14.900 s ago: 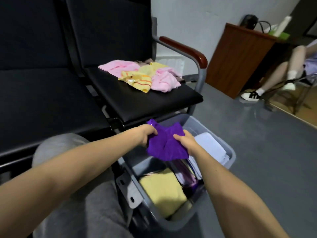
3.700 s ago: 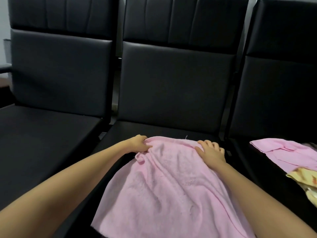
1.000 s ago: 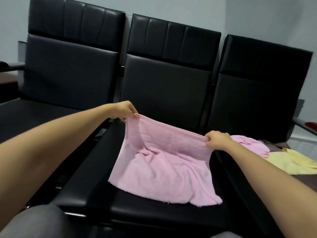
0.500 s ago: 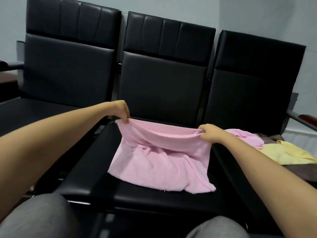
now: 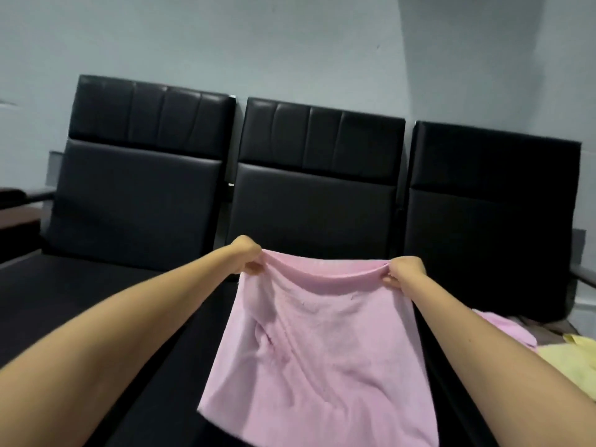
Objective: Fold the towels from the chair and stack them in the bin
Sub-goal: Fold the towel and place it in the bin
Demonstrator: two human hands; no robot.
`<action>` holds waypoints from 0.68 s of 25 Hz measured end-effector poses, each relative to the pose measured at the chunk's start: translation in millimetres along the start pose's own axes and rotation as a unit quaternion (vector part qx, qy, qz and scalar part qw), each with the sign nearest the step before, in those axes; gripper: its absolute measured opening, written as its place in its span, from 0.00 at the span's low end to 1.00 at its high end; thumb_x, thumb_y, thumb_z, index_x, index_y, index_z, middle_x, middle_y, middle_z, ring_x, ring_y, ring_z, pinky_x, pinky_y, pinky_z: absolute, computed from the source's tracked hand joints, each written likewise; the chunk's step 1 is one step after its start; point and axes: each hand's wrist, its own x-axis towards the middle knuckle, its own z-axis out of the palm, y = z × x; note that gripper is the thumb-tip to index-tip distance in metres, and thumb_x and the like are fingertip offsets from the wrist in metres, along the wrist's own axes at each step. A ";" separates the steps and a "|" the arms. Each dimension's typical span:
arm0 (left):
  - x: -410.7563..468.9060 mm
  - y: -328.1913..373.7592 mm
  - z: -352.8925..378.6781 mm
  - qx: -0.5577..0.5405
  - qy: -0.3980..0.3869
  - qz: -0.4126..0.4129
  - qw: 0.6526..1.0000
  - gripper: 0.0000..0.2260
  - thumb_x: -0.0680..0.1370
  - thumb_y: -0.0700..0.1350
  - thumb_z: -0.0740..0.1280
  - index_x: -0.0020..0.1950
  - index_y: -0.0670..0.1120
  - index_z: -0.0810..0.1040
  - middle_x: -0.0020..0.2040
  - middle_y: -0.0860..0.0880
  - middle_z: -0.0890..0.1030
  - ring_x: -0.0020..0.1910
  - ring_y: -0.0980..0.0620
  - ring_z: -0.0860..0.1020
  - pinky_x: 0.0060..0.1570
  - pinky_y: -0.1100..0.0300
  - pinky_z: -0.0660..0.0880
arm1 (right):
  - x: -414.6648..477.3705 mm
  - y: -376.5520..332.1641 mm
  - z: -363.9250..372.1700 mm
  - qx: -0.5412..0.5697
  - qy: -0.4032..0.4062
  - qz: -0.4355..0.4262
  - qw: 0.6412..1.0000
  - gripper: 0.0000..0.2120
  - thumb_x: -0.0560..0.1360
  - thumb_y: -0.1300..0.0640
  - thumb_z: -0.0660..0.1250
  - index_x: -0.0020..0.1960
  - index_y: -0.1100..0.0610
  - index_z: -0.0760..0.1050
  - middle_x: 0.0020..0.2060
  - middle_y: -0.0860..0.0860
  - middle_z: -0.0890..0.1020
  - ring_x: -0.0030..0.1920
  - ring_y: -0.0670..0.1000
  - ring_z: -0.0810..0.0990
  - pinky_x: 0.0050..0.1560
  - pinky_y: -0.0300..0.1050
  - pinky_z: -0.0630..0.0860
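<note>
- At the far left edge of the frame we see a dark armrest (image 5: 19, 201) beside the left chair (image 5: 138, 195), a black padded seat with a stitched headrest panel.
- Behind the whole row, across the top of the frame, runs a plain pale grey wall (image 5: 290, 43).
- Left of centre we find the left hand (image 5: 248, 259) at the end of a bare forearm that reaches in from the lower left. Its fingers are curled in and pinch the upper left corner of the pink towel (image 5: 322, 350).
- The pink towel fills the centre and lower centre of the frame. Its top edge runs between the two hands with a slight sag, and the cloth hangs down wrinkled towards the bottom edge.
- The towel is held in front of the middle chair (image 5: 316, 175). We cannot tell whether its lower part touches the seat.
- Right of centre, the right hand (image 5: 404, 272) has its fingers bunched and pinching the towel's upper right corner.
- Further right stands the right chair (image 5: 490, 221), in darker shadow.
- On its seat, at the lower right, we see a second pink towel (image 5: 503, 330) lying crumpled, with a yellow towel (image 5: 571, 362) just beside it at the frame's right edge.
- A thin dark armrest bar (image 5: 580, 274) shows at the far right.
</note>
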 end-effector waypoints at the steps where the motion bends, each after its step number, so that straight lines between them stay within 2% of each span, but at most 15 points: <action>1: 5.0 12.9 -4.8 -0.077 0.059 0.018 0.995 0.06 0.75 0.33 0.61 0.43 0.40 0.75 0.26 0.46 0.76 0.27 0.48 0.75 0.35 0.58 0.78 | 5.8 -14.4 -2.6 0.006 0.035 -0.056 0.998 0.12 0.76 0.67 0.60 0.58 0.65 0.77 0.49 0.61 0.81 0.45 0.58 0.82 0.39 0.41 0.76; 3: 13.6 40.5 -27.5 -0.112 0.159 0.125 0.973 0.09 0.75 0.33 0.60 0.47 0.41 0.79 0.34 0.40 0.78 0.35 0.42 0.78 0.36 0.56 0.76 | 8.9 -48.8 -10.3 -0.008 0.118 -0.166 0.979 0.13 0.76 0.67 0.59 0.55 0.63 0.80 0.54 0.59 0.81 0.56 0.58 0.79 0.48 0.40 0.71; 5: 5.1 61.3 -46.4 -0.098 0.217 0.209 0.948 0.10 0.75 0.34 0.61 0.49 0.40 0.81 0.45 0.37 0.82 0.47 0.40 0.80 0.44 0.55 0.76 | 0.9 -71.3 -20.0 -0.012 0.141 -0.234 0.962 0.15 0.76 0.68 0.57 0.53 0.61 0.81 0.52 0.57 0.82 0.55 0.55 0.78 0.48 0.39 0.69; 7: -10.1 69.3 -56.2 -0.075 0.243 0.236 0.938 0.11 0.75 0.35 0.62 0.52 0.40 0.82 0.49 0.39 0.82 0.52 0.44 0.79 0.46 0.60 0.73 | -8.3 -75.0 -31.6 -0.045 0.143 -0.258 0.954 0.17 0.75 0.69 0.55 0.52 0.60 0.81 0.48 0.55 0.81 0.51 0.53 0.77 0.46 0.39 0.68; 9: -31.3 65.8 -57.2 -0.033 0.228 0.225 0.947 0.12 0.75 0.35 0.62 0.53 0.41 0.82 0.49 0.41 0.82 0.50 0.47 0.79 0.45 0.63 0.71 | -18.9 -64.1 -43.8 -0.118 0.116 -0.269 0.949 0.19 0.73 0.71 0.54 0.51 0.59 0.80 0.45 0.54 0.80 0.48 0.52 0.76 0.45 0.40 0.69; 11: -45.2 56.7 -57.7 0.018 0.149 0.185 0.971 0.11 0.74 0.34 0.63 0.52 0.41 0.82 0.42 0.43 0.81 0.39 0.49 0.77 0.36 0.66 0.72 | -30.7 -49.7 -54.1 -0.202 0.078 -0.268 0.939 0.18 0.72 0.71 0.54 0.50 0.60 0.79 0.42 0.54 0.78 0.46 0.53 0.75 0.44 0.40 0.70; 13: -58.6 45.1 -59.4 0.134 0.025 0.115 0.984 0.09 0.75 0.35 0.64 0.50 0.42 0.81 0.33 0.46 0.74 0.28 0.53 0.70 0.22 0.69 0.67 | -44.2 -33.7 -62.8 -0.293 0.010 -0.237 0.926 0.13 0.72 0.70 0.56 0.45 0.60 0.78 0.33 0.54 0.76 0.37 0.54 0.73 0.34 0.40 0.69; 15: -71.8 29.9 -59.6 0.252 -0.115 0.044 0.960 0.05 0.77 0.36 0.64 0.46 0.44 0.78 0.32 0.48 0.70 0.24 0.56 0.67 0.20 0.70 0.64 | -61.3 -17.3 -71.9 -0.383 -0.112 -0.184 0.898 0.10 0.72 0.69 0.57 0.40 0.61 0.75 0.27 0.54 0.71 0.27 0.51 0.67 0.25 0.37 0.62; 17: -83.0 13.5 -56.8 0.310 -0.213 0.024 0.926 0.06 0.78 0.36 0.64 0.44 0.45 0.77 0.30 0.49 0.71 0.23 0.59 0.70 0.22 0.71 0.67 | -77.6 -3.0 -77.4 -0.435 -0.254 -0.078 0.861 0.11 0.71 0.70 0.56 0.37 0.60 0.73 0.26 0.53 0.68 0.25 0.48 0.63 0.24 0.35 0.59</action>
